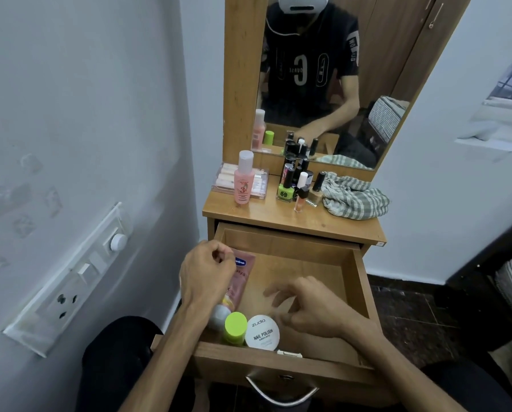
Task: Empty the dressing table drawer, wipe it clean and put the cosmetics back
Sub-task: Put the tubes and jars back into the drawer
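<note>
The wooden drawer [355, 281] is pulled out. Along its left side lies a pink tube [242, 275]. A green-capped bottle [235, 327] and a round white nail polish remover tub [262, 333] stand at the front left. My left hand [204, 275] hovers over the tube's far end, fingers curled; whether it grips anything is hidden. My right hand [305, 307] is above the drawer floor beside the tub, fingers spread, holding nothing. On the tabletop [266, 217] stand a pink bottle [243, 182], several nail polish bottles [297, 185] and a crumpled striped cloth [354, 199].
A clear box [257, 181] sits behind the pink bottle. The mirror [323, 78] rises at the back. A wall with a switch panel [70, 281] is close on the left. The drawer's metal handle [281, 395] faces me, between my knees.
</note>
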Tool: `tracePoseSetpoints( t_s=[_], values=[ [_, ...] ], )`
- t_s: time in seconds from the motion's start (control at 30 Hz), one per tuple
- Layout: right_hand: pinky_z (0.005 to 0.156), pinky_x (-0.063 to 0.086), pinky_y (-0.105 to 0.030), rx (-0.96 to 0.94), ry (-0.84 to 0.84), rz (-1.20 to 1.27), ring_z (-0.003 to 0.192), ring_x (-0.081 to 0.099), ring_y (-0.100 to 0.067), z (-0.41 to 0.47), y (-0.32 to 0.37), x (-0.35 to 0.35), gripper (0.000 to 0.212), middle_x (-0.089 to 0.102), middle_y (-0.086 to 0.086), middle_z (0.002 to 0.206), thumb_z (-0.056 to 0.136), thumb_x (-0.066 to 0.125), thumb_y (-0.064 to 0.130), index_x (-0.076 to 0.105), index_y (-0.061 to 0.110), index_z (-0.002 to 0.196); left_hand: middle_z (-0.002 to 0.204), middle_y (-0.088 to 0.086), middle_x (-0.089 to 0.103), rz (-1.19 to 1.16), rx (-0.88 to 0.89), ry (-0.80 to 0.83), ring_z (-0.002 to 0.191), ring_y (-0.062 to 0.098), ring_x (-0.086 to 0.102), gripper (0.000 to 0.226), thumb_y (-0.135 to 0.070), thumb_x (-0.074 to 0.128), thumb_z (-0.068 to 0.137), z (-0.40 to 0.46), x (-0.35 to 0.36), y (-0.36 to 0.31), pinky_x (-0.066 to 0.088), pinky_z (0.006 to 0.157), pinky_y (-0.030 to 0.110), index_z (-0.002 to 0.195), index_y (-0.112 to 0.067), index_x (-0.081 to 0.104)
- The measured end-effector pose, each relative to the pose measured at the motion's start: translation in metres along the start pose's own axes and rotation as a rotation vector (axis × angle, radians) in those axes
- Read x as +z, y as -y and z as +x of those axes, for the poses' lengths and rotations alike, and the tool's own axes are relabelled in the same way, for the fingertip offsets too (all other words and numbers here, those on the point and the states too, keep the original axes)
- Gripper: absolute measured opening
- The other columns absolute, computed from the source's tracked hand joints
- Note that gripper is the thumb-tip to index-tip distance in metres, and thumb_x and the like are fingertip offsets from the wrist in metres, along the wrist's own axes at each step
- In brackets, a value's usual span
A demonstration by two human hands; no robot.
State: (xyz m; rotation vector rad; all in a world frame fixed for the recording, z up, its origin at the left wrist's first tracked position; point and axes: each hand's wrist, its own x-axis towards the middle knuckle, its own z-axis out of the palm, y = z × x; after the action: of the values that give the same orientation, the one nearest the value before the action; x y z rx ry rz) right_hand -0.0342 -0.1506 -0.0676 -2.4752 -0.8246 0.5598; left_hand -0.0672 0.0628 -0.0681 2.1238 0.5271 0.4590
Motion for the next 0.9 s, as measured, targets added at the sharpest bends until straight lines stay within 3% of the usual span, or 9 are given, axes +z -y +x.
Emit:
tracePoseSetpoints(
  t_s=[0.13, 0.2, 0.3, 0.4, 0.5, 0.57, 0.7, 0.8, 0.9],
  values=[
    [0.081, 0.058, -0.021, -0.025, -0.45, 0.062, 0.082, 0.069, 0.005, 0.024, 0.034, -0.046, 0.026, 0.076, 0.014, 0.095, 0.091, 0.071, 0.02, 0.076, 0.028, 0.115, 0.084, -0.014, 0.068, 0.024, -0.003, -0.014, 0.078, 0.008, 0.063, 0.015, -0.017, 0.065, 0.088, 0.002, 0.002, 0.0, 0.039, 0.061, 0.017, 0.078, -0.025, 0.074],
    [0.08, 0.059, -0.022, -0.02, -0.662, 0.142, 0.081, 0.067, 0.003, 0.043, 0.061, -0.073, 0.03, 0.074, 0.014, 0.106, 0.092, 0.073, 0.026, 0.073, 0.025, 0.122, 0.084, -0.014, 0.068, 0.028, -0.011, -0.02, 0.077, 0.008, 0.063, 0.015, -0.018, 0.065, 0.088, 0.002, 0.003, 0.0, 0.039, 0.06, 0.017, 0.078, -0.025, 0.073],
    [0.08, 0.061, -0.031, -0.106, -0.879, 0.064, 0.082, 0.068, -0.004, 0.081, 0.092, -0.104, 0.052, 0.072, 0.01, 0.122, 0.089, 0.074, 0.04, 0.064, 0.024, 0.137, 0.086, -0.014, 0.069, 0.006, -0.018, -0.022, 0.08, 0.008, 0.064, 0.016, -0.017, 0.064, 0.088, 0.002, 0.003, 0.0, 0.043, 0.065, 0.024, 0.078, -0.024, 0.074],
    [0.087, 0.06, -0.038, -0.057, -0.837, -0.022, 0.096, 0.072, -0.014, 0.117, 0.109, -0.118, 0.061, 0.071, 0.006, 0.128, 0.086, 0.076, 0.047, 0.059, 0.025, 0.141, 0.088, -0.013, 0.07, -0.025, -0.028, -0.012, 0.083, 0.009, 0.065, 0.016, -0.015, 0.064, 0.086, 0.003, 0.001, 0.0, 0.05, 0.072, 0.028, 0.078, -0.024, 0.074],
    [0.092, 0.059, -0.04, -0.008, -0.788, -0.003, 0.103, 0.07, -0.016, 0.135, 0.111, -0.118, 0.043, 0.076, 0.003, 0.116, 0.089, 0.077, 0.042, 0.07, 0.024, 0.128, 0.087, -0.012, 0.07, -0.05, -0.023, -0.015, 0.083, 0.01, 0.065, 0.017, -0.013, 0.064, 0.085, 0.002, 0.0, 0.001, 0.053, 0.075, 0.03, 0.078, -0.025, 0.074],
    [0.087, 0.061, -0.041, -0.027, -0.818, 0.052, 0.093, 0.07, -0.013, 0.13, 0.107, -0.112, 0.031, 0.077, 0.004, 0.104, 0.09, 0.077, 0.034, 0.074, 0.022, 0.119, 0.086, -0.011, 0.07, -0.059, -0.015, -0.022, 0.082, 0.01, 0.065, 0.018, -0.012, 0.064, 0.085, 0.001, -0.002, 0.0, 0.052, 0.075, 0.03, 0.077, -0.025, 0.074],
    [0.076, 0.062, -0.029, -0.088, -0.844, 0.145, 0.083, 0.07, -0.004, 0.09, 0.095, -0.103, 0.024, 0.077, 0.007, 0.1, 0.093, 0.075, 0.031, 0.077, 0.018, 0.113, 0.085, -0.011, 0.07, -0.065, -0.002, -0.017, 0.079, 0.009, 0.065, 0.017, -0.012, 0.064, 0.085, 0.002, -0.002, -0.001, 0.053, 0.071, 0.03, 0.079, -0.024, 0.074],
    [0.059, 0.056, -0.018, -0.017, -0.655, 0.198, 0.073, 0.071, 0.0, 0.057, 0.08, -0.086, 0.021, 0.076, 0.008, 0.087, 0.095, 0.073, 0.036, 0.072, 0.023, 0.111, 0.081, -0.011, 0.069, -0.043, 0.007, -0.018, 0.076, 0.009, 0.064, 0.016, -0.011, 0.065, 0.082, 0.002, -0.002, -0.001, 0.047, 0.065, 0.027, 0.075, -0.023, 0.073],
    [0.058, 0.056, -0.019, 0.119, -0.533, 0.232, 0.07, 0.073, -0.002, 0.043, 0.056, -0.049, 0.017, 0.077, 0.005, 0.08, 0.09, 0.078, 0.036, 0.069, 0.025, 0.099, 0.08, -0.013, 0.069, -0.023, 0.014, -0.007, 0.076, 0.004, 0.063, 0.016, -0.012, 0.064, 0.084, 0.001, -0.002, -0.001, 0.043, 0.061, 0.023, 0.076, -0.023, 0.073]
  ],
)
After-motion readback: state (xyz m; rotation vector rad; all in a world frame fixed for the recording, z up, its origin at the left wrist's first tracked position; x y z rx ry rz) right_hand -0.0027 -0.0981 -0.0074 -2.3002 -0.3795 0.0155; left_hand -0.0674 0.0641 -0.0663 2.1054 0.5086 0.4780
